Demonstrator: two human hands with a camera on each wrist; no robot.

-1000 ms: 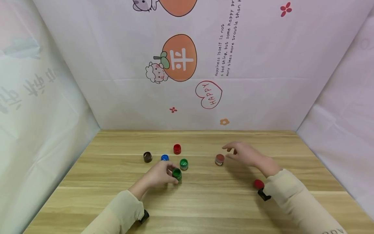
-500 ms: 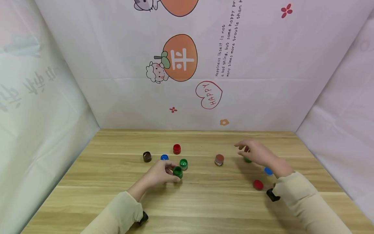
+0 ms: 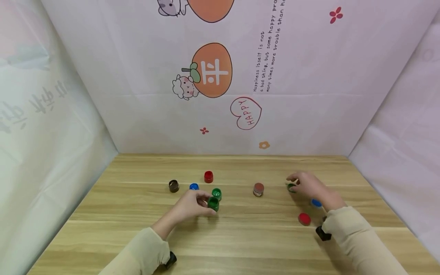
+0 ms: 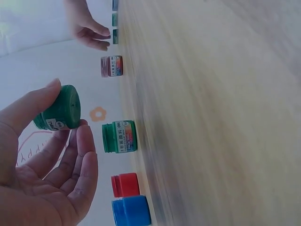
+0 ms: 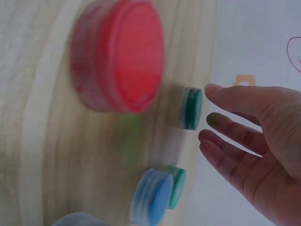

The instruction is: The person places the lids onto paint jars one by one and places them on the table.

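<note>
In the head view my left hand (image 3: 190, 204) grips an open dark green paint jar (image 3: 213, 204) between thumb and fingers. The left wrist view shows that jar raised off the table and tilted, its base toward the camera. My right hand (image 3: 307, 187) reaches down over a dark green lid (image 5: 192, 108) at the right, thumb and fingers spread apart. Its thumb tip is right by the lid's edge in the right wrist view. Just behind the held jar stands another open green jar (image 3: 216, 193), upright on the table.
Open red (image 3: 208, 177), blue (image 3: 194, 186) and brown (image 3: 173, 186) jars stand at the left back. A capped reddish-brown jar (image 3: 258, 189) is mid-table. Red (image 3: 304, 219), blue (image 3: 316, 203) and lighter green (image 5: 177, 187) lids lie at the right. White printed sheets wall in the table.
My right hand has moved right, away from the reddish-brown jar, and lowered to the dark green lid. My left hand has shifted slightly right with the green jar still in its grip.
</note>
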